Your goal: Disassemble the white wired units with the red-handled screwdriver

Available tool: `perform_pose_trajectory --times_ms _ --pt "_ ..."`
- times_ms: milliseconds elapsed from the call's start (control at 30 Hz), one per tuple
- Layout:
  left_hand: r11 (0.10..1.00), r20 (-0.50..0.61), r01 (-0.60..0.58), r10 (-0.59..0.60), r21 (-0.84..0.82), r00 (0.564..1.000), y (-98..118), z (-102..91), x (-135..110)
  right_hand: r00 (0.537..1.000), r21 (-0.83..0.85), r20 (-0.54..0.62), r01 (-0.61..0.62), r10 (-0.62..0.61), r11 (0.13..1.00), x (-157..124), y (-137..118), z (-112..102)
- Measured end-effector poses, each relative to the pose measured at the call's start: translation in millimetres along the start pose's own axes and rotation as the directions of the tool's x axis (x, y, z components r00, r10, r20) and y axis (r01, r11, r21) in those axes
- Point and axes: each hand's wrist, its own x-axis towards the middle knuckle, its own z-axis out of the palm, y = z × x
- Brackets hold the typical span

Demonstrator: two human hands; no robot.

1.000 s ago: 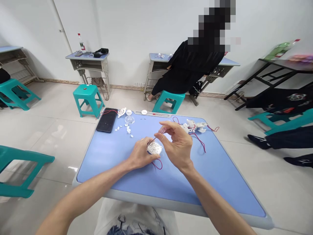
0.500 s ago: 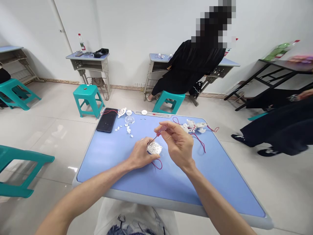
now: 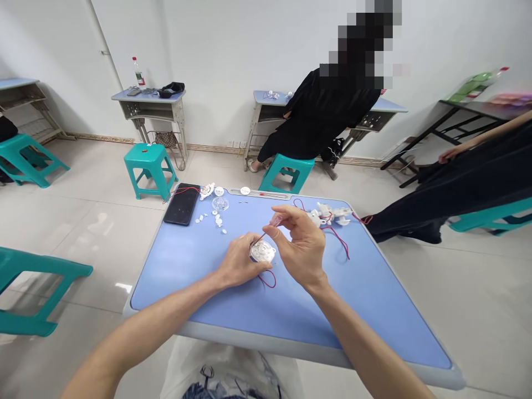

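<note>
Round plastic housing [image 3: 262, 251], curled in left hand [image 3: 239, 261], underside hidden, right hand [image 3: 301, 244] pinching pink-handled tool [image 3: 275, 220]

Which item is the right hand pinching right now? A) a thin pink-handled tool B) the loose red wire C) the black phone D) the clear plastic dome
A: the right hand pinches the thin pink-handled tool, whose tip points at the round part in the left hand.

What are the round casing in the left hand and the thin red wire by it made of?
The round casing looks like moulded plastic, clear to whitish, glossy where light glints off it. The thin red wire looks plastic-insulated, smooth and flexible in its loose loop; its core doesn't show.
</note>
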Motion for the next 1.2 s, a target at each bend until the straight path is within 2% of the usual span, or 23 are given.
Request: perform_pose_trajectory --times_ms 233,400,500,633,833,967,1100,1200 --pt "1.000 -0.002 0.016 -0.016 0.010 1.000 1.8 -0.7 -0.7 0.998 0.005 -0.050 -0.031 0.031 1.000 -1.5 -2.0 -1.3" --pt "1.000 -0.004 0.029 -0.029 0.009 1.000 3.5 -1.6 -1.6 0.996 0.078 0.019 -0.093 0.092 0.993 -0.3 -1.6 -4.7" --pt "1.000 -0.001 0.030 -0.030 0.003 1.000 3.2 -1.8 -1.7 0.994 0.115 0.070 -0.097 0.089 0.989 0.0 -2.3 -6.5" --pt "1.000 -0.001 0.002 -0.002 -0.005 1.000 -0.5 -0.6 -0.6 0.994 0.076 0.108 -0.036 0.028 0.996 -2.4 -1.3 -5.7" --pt "1.000 -0.017 -0.020 0.020 0.004 1.000 -4.3 1.4 0.8 0.991 -0.073 0.068 0.122 -0.117 0.990 -2.2 0.5 -0.8" --pt "1.000 -0.002 -0.008 0.008 -0.003 1.000 -0.9 -0.3 0.0 0.996 -0.090 0.040 0.081 -0.078 0.993 1.5 -0.6 -3.0" --pt "1.000 -0.004 0.011 -0.011 -0.012 1.000 2.3 -1.8 -1.3 1.000 -0.008 0.000 0.022 -0.022 1.000 1.3 -0.8 -6.4" --pt "1.000 0.001 0.026 -0.026 -0.018 1.000 2.0 -1.7 -1.6 1.000 0.041 0.014 -0.017 0.016 0.999 0.5 -0.3 -7.5"
